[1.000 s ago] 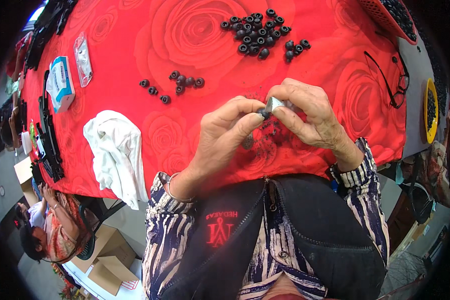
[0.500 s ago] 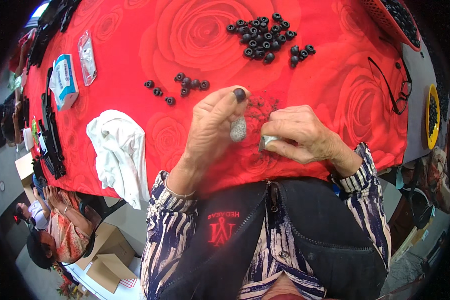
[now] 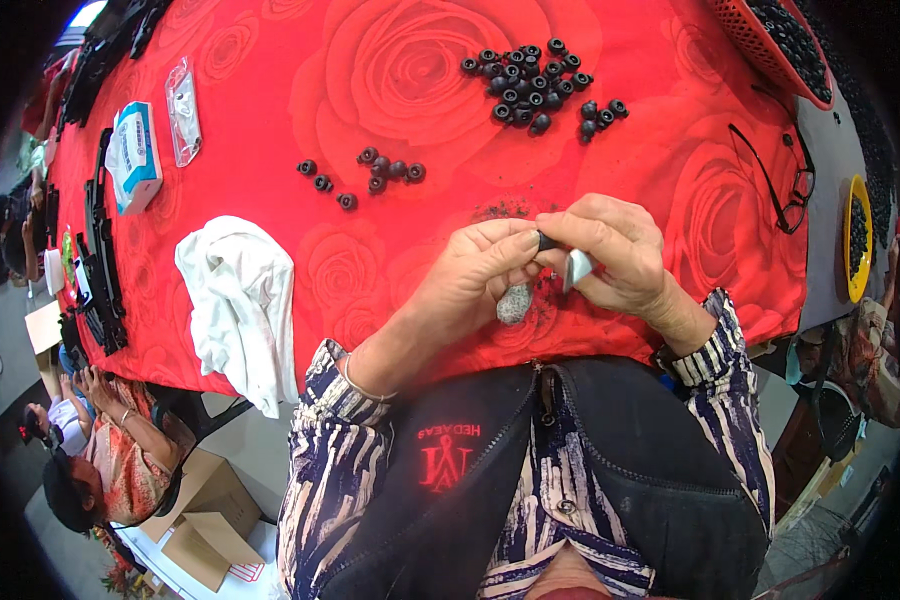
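Note:
My left hand is closed, pinching a small round black plastic piece between thumb and forefinger. Beneath its fingers a speckled grey oval lump sticks out, seemingly held in the same hand; what it is I cannot make out. My right hand has its fingers closed round a small flat blade with a whitish face, up against the black piece. Dark crumbs lie on the red cloth just beyond my hands. Past them are a small group of black knob-like pieces and a larger pile of the same.
A white cloth is at left on the rose-patterned tablecloth, with a tissue pack and a clear packet beyond. Eyeglasses, a red basket and a yellow tray are at right. Co-workers sit at left.
My hands have come together: the left moved right and nearer me with the black piece, and the right brought the blade up to it.

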`<state>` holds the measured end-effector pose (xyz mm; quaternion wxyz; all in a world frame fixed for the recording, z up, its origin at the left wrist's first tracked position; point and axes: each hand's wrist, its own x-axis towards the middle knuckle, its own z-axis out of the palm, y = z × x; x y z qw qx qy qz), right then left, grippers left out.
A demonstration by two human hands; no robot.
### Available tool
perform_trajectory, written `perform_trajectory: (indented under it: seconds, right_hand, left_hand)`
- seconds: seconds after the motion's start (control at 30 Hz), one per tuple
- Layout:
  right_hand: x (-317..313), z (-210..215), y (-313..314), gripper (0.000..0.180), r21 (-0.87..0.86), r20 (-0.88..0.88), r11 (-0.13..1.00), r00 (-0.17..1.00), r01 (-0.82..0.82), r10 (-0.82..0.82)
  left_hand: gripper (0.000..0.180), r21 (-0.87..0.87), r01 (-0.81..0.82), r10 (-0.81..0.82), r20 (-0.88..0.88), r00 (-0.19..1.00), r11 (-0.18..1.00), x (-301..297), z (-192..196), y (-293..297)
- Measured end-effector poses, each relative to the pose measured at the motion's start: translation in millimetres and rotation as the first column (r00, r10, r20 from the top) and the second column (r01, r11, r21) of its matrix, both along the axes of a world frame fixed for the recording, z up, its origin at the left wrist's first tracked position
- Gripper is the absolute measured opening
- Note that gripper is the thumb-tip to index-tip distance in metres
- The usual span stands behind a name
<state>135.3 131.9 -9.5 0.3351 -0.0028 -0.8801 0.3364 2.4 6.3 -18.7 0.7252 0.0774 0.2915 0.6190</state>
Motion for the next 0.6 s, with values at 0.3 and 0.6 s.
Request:
perform_trajectory:
  seconds: [0.3, 0.6]
  right_hand:
    - [0, 2, -4, 0.031, 0.141, -0.088, 0.989, 0.996, 0.042, -0.029]
    - [1, 19, 3, 0.019, -0.302, 0.119, 0.952, 0.993, 0.055, -0.02]
  left_hand:
    - [0.032, 0.014, 0.065, -0.064, -0.048, 0.997, 0.998, -2, -11, -1]
    - [0.02, 0.001, -0.105, 0.103, -0.178, 0.979, 0.995, -5, 3, -2]
